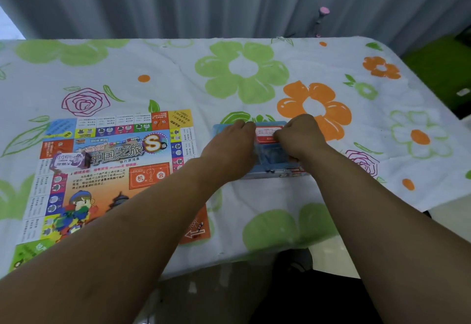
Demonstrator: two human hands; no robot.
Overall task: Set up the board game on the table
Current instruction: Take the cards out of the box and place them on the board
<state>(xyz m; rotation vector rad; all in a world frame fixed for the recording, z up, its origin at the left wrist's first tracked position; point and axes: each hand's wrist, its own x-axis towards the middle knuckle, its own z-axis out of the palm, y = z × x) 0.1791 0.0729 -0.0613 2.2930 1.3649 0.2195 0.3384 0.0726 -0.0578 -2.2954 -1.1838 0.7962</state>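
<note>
Right of centre on the flowered tablecloth (254,69), your blue game box (280,172) lies flat, its long axis running left to right. Above it, your left hand (234,145) and right hand (299,137) curl their fingers onto opposite ends of a red card pack (267,132), which also lies crosswise. The game board (114,171) lies open to the left, its title facing you, with a purple pack (70,162) on it.

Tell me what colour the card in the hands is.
The card is red with a white middle, clearest in the head view.

The left forearm (127,221) hides the game board's (109,160) near side; blue box (270,154) blurred.
</note>
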